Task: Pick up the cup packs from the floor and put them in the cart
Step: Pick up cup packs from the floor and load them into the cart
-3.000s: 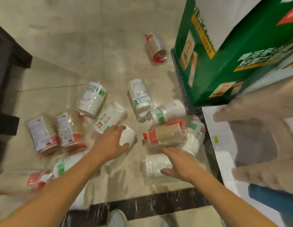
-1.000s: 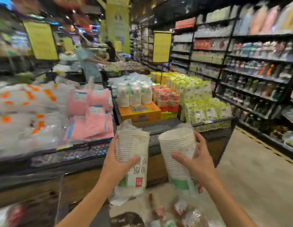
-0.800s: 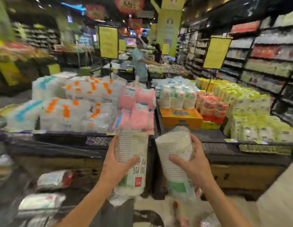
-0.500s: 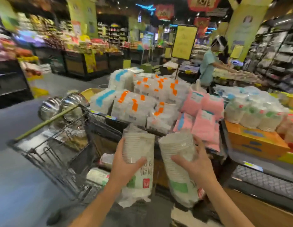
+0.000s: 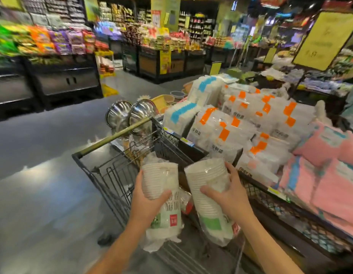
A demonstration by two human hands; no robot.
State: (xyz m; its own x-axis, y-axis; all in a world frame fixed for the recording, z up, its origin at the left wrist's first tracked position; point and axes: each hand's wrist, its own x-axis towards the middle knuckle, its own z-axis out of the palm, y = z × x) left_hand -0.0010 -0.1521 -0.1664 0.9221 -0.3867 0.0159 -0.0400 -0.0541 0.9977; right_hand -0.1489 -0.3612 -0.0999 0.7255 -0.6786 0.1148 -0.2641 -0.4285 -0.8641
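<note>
My left hand (image 5: 147,202) grips a plastic-wrapped pack of white paper cups (image 5: 161,178) with a green and red label, held upright. My right hand (image 5: 230,196) grips a second cup pack (image 5: 207,186) with a green label, tilted slightly right. Both packs hang over the basket of a dark wire shopping cart (image 5: 104,171) with a brass-coloured handle bar (image 5: 112,138). Another wrapped pack (image 5: 186,201) shows inside the cart between the two held packs.
A display table (image 5: 280,196) with bagged white goods (image 5: 231,125) and pink packs (image 5: 329,171) runs along the cart's right side. Steel bowls (image 5: 130,115) sit beyond the cart handle. Grey aisle floor (image 5: 43,175) lies to the left, shelving further back.
I stood up from the floor with one cup pack in each hand and turned left. The cart has come under my hands, and both packs now hang over its basket.
</note>
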